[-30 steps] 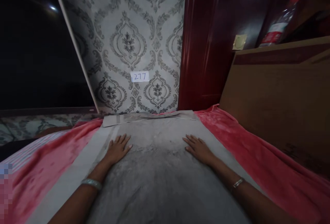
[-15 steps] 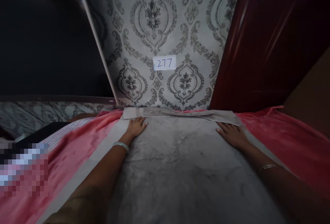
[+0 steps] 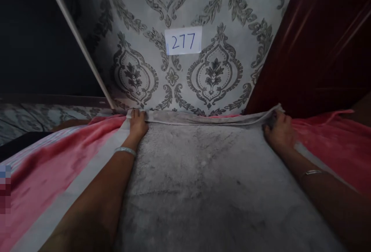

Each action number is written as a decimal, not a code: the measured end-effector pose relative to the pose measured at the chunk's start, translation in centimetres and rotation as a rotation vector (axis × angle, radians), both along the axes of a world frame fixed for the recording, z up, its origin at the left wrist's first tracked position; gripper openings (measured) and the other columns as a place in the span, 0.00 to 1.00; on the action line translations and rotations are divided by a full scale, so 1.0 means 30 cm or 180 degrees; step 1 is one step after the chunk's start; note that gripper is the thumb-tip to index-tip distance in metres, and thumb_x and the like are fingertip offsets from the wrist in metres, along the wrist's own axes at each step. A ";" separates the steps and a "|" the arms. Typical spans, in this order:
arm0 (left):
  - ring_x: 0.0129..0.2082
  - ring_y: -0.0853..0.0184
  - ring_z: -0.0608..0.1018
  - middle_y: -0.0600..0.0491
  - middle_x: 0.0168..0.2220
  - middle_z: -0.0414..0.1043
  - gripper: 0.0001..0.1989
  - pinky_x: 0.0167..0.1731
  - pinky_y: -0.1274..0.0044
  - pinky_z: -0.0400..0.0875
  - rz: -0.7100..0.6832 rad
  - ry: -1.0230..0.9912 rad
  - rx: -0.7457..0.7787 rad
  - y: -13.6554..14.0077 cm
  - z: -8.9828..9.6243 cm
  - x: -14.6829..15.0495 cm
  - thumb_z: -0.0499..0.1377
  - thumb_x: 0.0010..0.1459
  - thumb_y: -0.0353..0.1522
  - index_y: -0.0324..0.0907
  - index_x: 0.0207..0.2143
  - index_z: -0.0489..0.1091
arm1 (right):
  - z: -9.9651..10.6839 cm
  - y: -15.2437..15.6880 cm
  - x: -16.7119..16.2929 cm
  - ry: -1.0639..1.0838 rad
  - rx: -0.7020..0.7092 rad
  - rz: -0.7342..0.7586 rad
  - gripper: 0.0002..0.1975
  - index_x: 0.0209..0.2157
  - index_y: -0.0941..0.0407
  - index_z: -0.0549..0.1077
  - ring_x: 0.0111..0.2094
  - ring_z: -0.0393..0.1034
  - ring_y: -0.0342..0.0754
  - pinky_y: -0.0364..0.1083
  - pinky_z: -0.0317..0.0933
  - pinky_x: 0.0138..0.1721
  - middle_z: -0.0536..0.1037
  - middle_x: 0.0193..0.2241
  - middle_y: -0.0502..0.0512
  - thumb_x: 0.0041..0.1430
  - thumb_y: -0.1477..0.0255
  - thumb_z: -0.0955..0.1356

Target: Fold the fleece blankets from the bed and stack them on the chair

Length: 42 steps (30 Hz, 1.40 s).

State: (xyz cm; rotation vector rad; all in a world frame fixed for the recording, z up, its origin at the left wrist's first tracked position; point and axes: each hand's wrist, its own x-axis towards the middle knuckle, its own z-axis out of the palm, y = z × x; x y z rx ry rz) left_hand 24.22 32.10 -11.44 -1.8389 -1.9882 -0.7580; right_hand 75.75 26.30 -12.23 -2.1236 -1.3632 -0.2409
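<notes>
A grey plush blanket (image 3: 197, 167) with a pale border lies spread in front of me, its far edge folded over into a narrow strip (image 3: 188, 118). At the far left corner, my left hand (image 3: 139, 123) has its fingers closed over the folded edge. My right hand (image 3: 280, 132) pinches the far right corner, which is raised a little off the surface. The undersides of the left fingers are hidden by the cloth and hand. Both wrists wear bangles.
A pink-red blanket (image 3: 75, 167) lies beneath the grey one and shows on both sides. Behind stands a patterned wall with a paper card (image 3: 183, 40) marked 277. A dark screen (image 3: 34, 51) is at left, and a glossy dark red panel (image 3: 313, 58) at right.
Both hands lay flat near the folded edge before; now they grip its two ends. The right corner has been lifted. My view has come closer to the wall.
</notes>
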 end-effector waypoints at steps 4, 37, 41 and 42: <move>0.61 0.50 0.66 0.38 0.55 0.70 0.22 0.61 0.61 0.61 -0.0091 -0.0176 0.0277 0.017 0.003 -0.019 0.52 0.55 0.24 0.35 0.50 0.73 | -0.010 0.007 0.019 0.0162 0.0210 0.0017 0.18 0.51 0.57 0.73 0.48 0.68 0.57 0.54 0.63 0.49 0.62 0.57 0.65 0.61 0.67 0.66; 0.65 0.43 0.61 0.29 0.69 0.49 0.33 0.57 0.57 0.64 0.0555 0.0245 -0.0752 -0.198 0.080 0.019 0.48 0.63 0.34 0.30 0.68 0.52 | -0.123 -0.047 0.129 -0.0569 -0.0372 0.1210 0.29 0.65 0.63 0.62 0.63 0.60 0.60 0.56 0.59 0.61 0.61 0.65 0.69 0.64 0.71 0.60; 0.63 0.40 0.64 0.26 0.64 0.57 0.34 0.56 0.52 0.62 0.0657 0.0131 -0.1256 -0.355 0.077 -0.050 0.43 0.65 0.42 0.29 0.67 0.54 | -0.130 -0.252 0.195 -0.0642 -0.1136 0.0962 0.27 0.65 0.59 0.63 0.64 0.58 0.60 0.59 0.54 0.63 0.62 0.65 0.65 0.69 0.65 0.57; 0.62 0.41 0.65 0.27 0.63 0.60 0.33 0.56 0.52 0.62 0.0573 0.0212 -0.1435 -0.395 0.075 -0.070 0.41 0.66 0.42 0.30 0.66 0.57 | -0.125 -0.309 0.203 -0.0619 -0.1282 0.0834 0.27 0.66 0.58 0.62 0.65 0.57 0.60 0.59 0.54 0.63 0.62 0.65 0.64 0.70 0.64 0.56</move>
